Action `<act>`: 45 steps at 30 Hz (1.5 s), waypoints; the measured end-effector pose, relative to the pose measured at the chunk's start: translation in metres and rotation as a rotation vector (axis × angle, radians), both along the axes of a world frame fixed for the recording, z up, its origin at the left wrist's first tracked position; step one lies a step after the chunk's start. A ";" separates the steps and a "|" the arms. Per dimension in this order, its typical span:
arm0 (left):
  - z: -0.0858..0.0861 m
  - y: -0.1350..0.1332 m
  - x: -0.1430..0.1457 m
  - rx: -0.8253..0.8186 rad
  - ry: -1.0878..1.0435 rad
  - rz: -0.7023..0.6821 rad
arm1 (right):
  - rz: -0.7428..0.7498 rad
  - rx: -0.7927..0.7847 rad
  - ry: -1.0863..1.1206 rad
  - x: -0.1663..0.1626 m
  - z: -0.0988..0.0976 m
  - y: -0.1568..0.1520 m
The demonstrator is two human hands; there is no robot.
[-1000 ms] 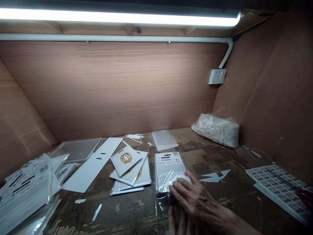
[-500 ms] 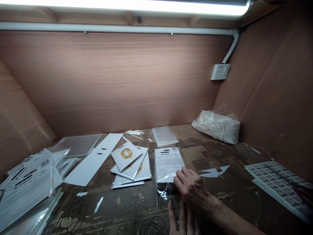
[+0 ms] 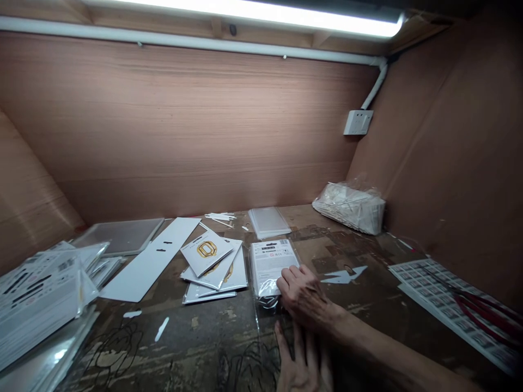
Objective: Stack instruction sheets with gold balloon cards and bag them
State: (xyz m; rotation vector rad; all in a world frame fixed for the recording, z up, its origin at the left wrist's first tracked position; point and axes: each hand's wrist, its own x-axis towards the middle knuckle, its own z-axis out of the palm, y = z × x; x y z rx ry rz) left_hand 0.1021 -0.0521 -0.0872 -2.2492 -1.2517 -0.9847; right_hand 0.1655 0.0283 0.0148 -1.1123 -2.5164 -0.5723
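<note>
White printed card (image 3: 269,261) lies in a clear sleeve (image 3: 265,322); right hand (image 3: 304,296), fingers together, presses its 5 o'clock corner; left hand (image 3: 304,366) lies spread.

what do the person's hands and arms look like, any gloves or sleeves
Both are bare: no gloves, rings or watch show on the right hand or the left hand. The right forearm has no sleeve in view; the left wrist is out of frame.

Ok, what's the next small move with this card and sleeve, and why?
Probably nudge the white card deeper into the clear sleeve with the right hand: crinkled plastic lies near its lower edge, and the left hand pins the sleeve flat.
</note>
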 end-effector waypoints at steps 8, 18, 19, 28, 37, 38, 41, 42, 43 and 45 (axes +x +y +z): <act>0.107 0.017 -0.030 -0.487 0.016 -0.322 | -0.369 -0.970 0.564 0.059 0.007 -0.045; 0.079 0.124 -0.044 -0.499 0.376 -0.185 | -0.297 -1.190 1.129 0.078 -0.008 -0.049; 0.071 0.124 -0.046 -0.496 0.384 -0.182 | -0.278 -1.218 1.150 0.081 -0.009 -0.048; 0.071 0.117 -0.045 -0.478 0.412 -0.132 | -0.155 -0.705 0.377 0.088 -0.007 -0.057; 0.072 0.113 -0.042 -0.498 0.378 -0.124 | -0.010 -0.674 0.235 0.047 -0.018 -0.065; 0.072 0.112 -0.042 -0.494 0.373 -0.126 | -0.015 -0.699 0.269 0.045 -0.022 -0.064; 0.073 0.112 -0.043 -0.495 0.369 -0.136 | 0.041 -0.642 0.316 0.045 -0.032 -0.062; 0.073 0.112 -0.043 -0.500 0.367 -0.139 | 0.063 -0.598 0.302 0.045 -0.035 -0.062; 0.072 0.112 -0.043 -0.505 0.364 -0.140 | 0.082 -0.562 0.284 0.046 -0.037 -0.062; 0.072 0.112 -0.043 -0.508 0.359 -0.141 | 0.118 -0.529 0.248 0.048 -0.040 -0.062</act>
